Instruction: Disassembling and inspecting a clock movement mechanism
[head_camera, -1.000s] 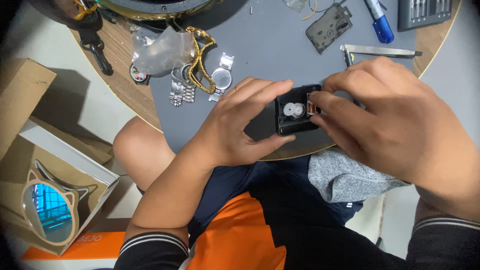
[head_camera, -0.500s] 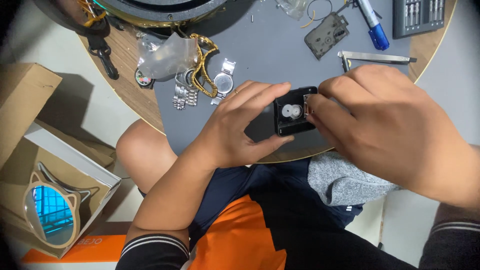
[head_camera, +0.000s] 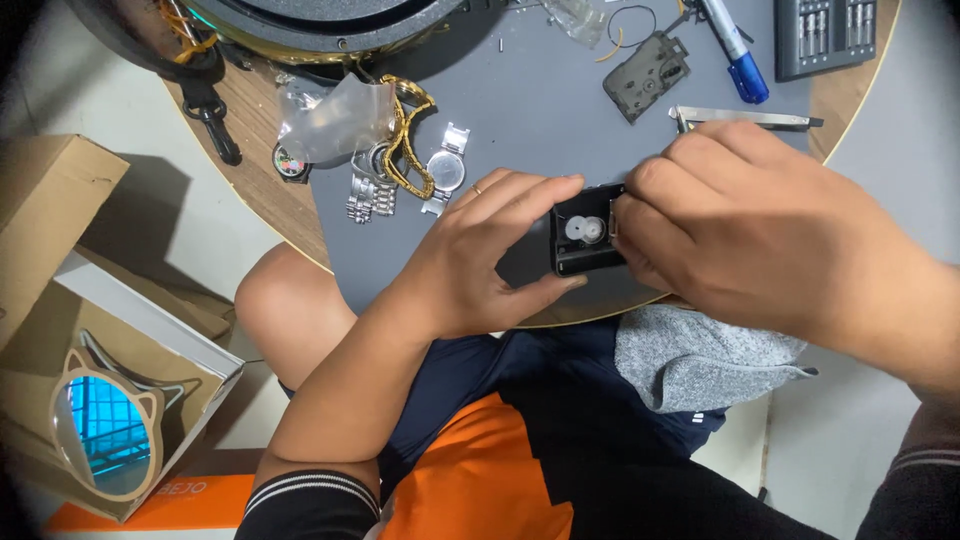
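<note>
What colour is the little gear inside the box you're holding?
White, sitting in the open black box that both hands hold; the gear shows in the head view.

Black clock movement (head_camera: 585, 240), open, white gear showing.

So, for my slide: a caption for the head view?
Both hands hold an opened black clock movement over a grey mat.

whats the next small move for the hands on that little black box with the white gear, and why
Probably keep the left hand steadying the small black plastic box while the right hand works its fingertips at the box's right edge. The box lies open, white gear exposed, and the right fingertips cover that edge, so what they pinch is hidden.
</note>
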